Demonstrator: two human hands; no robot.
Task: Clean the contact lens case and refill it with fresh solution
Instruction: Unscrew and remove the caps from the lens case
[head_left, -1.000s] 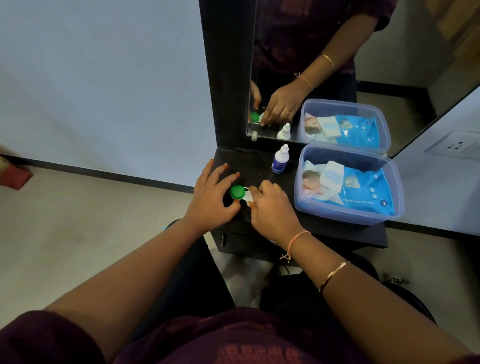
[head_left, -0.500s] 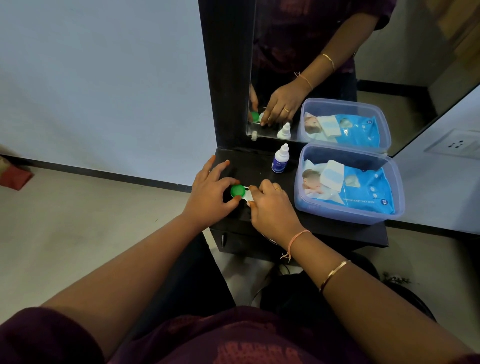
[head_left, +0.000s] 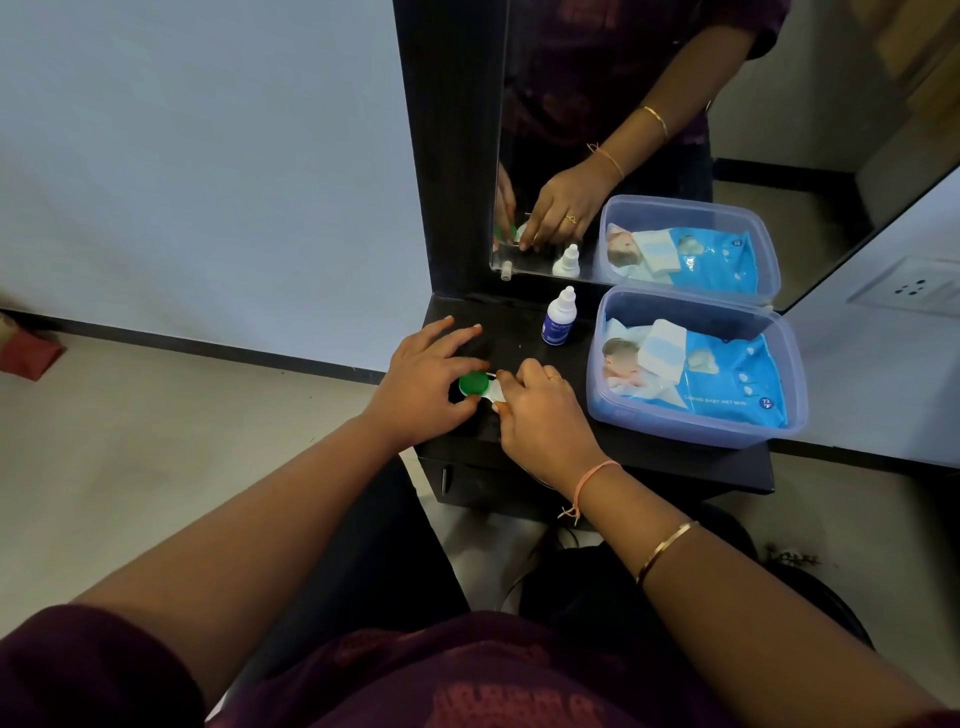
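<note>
A white contact lens case (head_left: 492, 393) lies on the black dresser top (head_left: 519, 332), its left well closed by a green cap (head_left: 473, 383). My left hand (head_left: 423, 387) pinches that green cap between thumb and forefinger, other fingers spread. My right hand (head_left: 540, 415) covers and holds the case's right half, which is hidden under my fingers. A small white solution bottle (head_left: 559, 318) with a blue label stands upright and capped behind the case, apart from both hands.
A clear plastic tub (head_left: 696, 431) with a blue pack of baby wet wipes (head_left: 727, 379) sits on the right of the top. A mirror (head_left: 675, 130) rises behind and reflects everything. The shelf's front edge is just under my wrists. A wall socket (head_left: 911, 288) is at right.
My left thumb and forefinger have closed in around the green cap, and the hand has turned slightly. More of the white case shows between my hands. The right hand stays put.
</note>
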